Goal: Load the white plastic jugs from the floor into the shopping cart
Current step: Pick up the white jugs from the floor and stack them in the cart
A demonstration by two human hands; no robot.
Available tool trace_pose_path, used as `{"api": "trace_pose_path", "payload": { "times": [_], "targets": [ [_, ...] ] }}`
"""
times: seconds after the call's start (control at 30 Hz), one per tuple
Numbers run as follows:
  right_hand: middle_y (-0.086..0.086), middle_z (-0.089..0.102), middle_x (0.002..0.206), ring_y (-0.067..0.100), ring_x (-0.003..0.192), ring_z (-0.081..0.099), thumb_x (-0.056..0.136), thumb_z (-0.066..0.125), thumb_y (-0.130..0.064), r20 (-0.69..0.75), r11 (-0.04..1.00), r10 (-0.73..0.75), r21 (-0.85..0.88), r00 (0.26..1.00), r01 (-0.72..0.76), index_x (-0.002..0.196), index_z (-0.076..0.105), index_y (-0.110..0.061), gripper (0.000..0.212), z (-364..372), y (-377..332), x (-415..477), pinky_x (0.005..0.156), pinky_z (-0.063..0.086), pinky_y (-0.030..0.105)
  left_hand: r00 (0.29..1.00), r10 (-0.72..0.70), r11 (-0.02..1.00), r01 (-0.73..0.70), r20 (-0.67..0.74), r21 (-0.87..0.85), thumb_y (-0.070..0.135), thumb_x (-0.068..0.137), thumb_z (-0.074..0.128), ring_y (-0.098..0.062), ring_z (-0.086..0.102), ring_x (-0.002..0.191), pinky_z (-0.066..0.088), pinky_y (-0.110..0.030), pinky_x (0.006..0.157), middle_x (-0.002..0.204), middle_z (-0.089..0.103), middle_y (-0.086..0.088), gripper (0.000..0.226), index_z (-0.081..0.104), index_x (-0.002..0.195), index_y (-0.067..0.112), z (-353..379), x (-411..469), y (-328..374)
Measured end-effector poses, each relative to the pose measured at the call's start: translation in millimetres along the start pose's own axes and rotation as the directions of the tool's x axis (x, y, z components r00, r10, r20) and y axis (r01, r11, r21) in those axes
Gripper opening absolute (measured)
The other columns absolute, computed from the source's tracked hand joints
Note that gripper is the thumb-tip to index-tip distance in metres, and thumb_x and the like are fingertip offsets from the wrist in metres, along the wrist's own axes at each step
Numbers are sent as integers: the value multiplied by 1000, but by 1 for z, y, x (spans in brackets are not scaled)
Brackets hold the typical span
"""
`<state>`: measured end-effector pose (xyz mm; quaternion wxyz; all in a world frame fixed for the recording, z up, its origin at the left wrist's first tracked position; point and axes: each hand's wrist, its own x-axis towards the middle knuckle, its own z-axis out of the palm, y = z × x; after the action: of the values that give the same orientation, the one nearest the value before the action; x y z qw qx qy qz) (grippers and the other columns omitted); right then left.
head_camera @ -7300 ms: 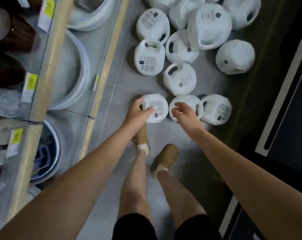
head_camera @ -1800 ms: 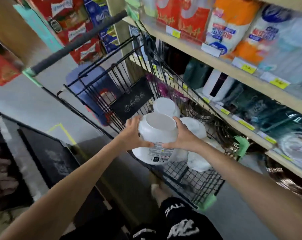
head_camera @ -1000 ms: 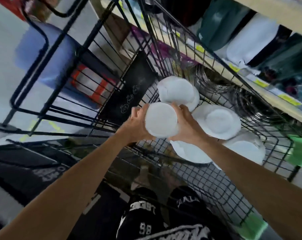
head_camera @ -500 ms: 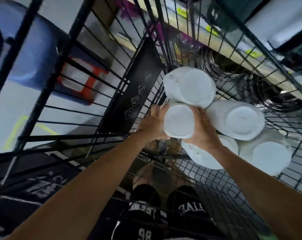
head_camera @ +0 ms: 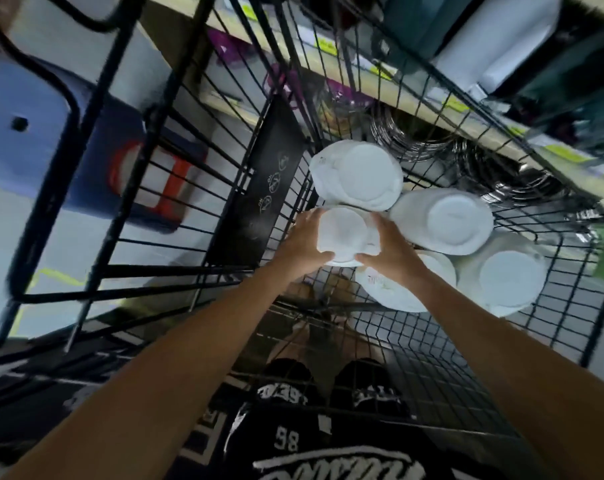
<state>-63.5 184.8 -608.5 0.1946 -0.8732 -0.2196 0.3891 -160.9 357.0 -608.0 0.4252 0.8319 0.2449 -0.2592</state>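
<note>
I look straight down into the black wire shopping cart [head_camera: 414, 358]. Both hands hold one white plastic jug [head_camera: 343, 235] bottom-up, low inside the basket. My left hand [head_camera: 302, 245] grips its left side and my right hand [head_camera: 392, 249] grips its right side. Several other white jugs lie in the cart around it: one [head_camera: 357, 174] just beyond, one [head_camera: 444, 220] to the right, one [head_camera: 504, 277] at the far right, and one [head_camera: 388, 289] partly under my right wrist.
A black sign panel [head_camera: 262, 199] hangs on the cart's left wall. A store shelf [head_camera: 432, 98] with metal bowls and packaged goods runs along the cart's far side. A blue stool [head_camera: 44, 147] stands on the floor to the left. My legs show through the basket floor.
The jug carried over from the floor has gone down deeper into the cart between my hands. My head has leaned further over the basket, so the jugs inside look larger.
</note>
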Motion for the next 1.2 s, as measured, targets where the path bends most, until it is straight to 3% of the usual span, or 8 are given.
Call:
{"api": "trace_pose_path", "payload": {
  "times": [0.17,0.27,0.33,0.47,0.67,0.87,1.0,1.2],
  "targets": [
    [0,50,135,18,122,51,81,74,-32,-35,958,113,267,993,-100,145,34,-28,75,-32,-19,-46,102,44,40,992,123,975,-121,-5,-187,19,86,67,-23,26,142,23,-39,117,154,25,-10,81,18,151,11,-28,-30,46],
    [-4,56,121,10,109,54,82,74,-26,-102,897,169,429,980,-109,138,42,-24,65,-56,-25,-84,88,45,24,983,182,957,-179,-8,-229,23,84,69,-22,34,137,30,-40,114,151,31,-8,78,26,148,12,-34,-46,86],
    [4,61,119,11,100,57,84,73,-15,-130,782,243,613,961,-115,137,44,-14,60,-74,-25,-112,77,45,15,972,236,956,-230,13,-181,23,87,67,-19,39,133,35,-33,109,148,35,-4,70,30,146,13,-37,-56,120],
    [6,64,105,22,95,59,88,64,-3,-212,530,372,848,904,-19,131,46,-7,47,-112,-5,-175,75,46,26,931,353,929,-338,94,-149,22,91,63,-14,42,129,40,-25,96,144,40,2,60,35,144,18,-36,-74,198],
    [11,63,110,15,88,62,89,64,-4,-361,447,501,886,786,122,127,50,-9,41,-154,53,-265,77,47,29,809,548,833,-550,215,-56,24,92,60,-13,45,126,37,-23,92,144,41,3,57,37,144,17,10,-108,310],
    [8,65,113,20,89,60,93,61,-12,-416,404,632,897,654,181,130,50,-10,38,-170,134,-366,76,45,29,698,618,756,-654,362,-28,22,95,56,-13,47,123,43,-35,100,145,42,-1,52,37,143,14,110,-149,401],
    [24,61,124,15,78,59,94,58,-8,-406,333,709,914,577,234,121,53,-12,27,-173,203,-430,67,43,25,700,595,765,-643,394,-12,20,95,55,-17,48,125,38,-27,98,140,47,-2,46,42,138,12,192,-178,450],
    [18,65,120,19,90,62,94,59,-15,-388,279,774,918,500,282,117,53,-18,23,-177,316,-518,71,47,27,712,533,790,-613,458,33,13,94,57,-19,47,128,32,-16,91,142,47,-8,48,41,139,5,321,-218,517]
  ]
}}
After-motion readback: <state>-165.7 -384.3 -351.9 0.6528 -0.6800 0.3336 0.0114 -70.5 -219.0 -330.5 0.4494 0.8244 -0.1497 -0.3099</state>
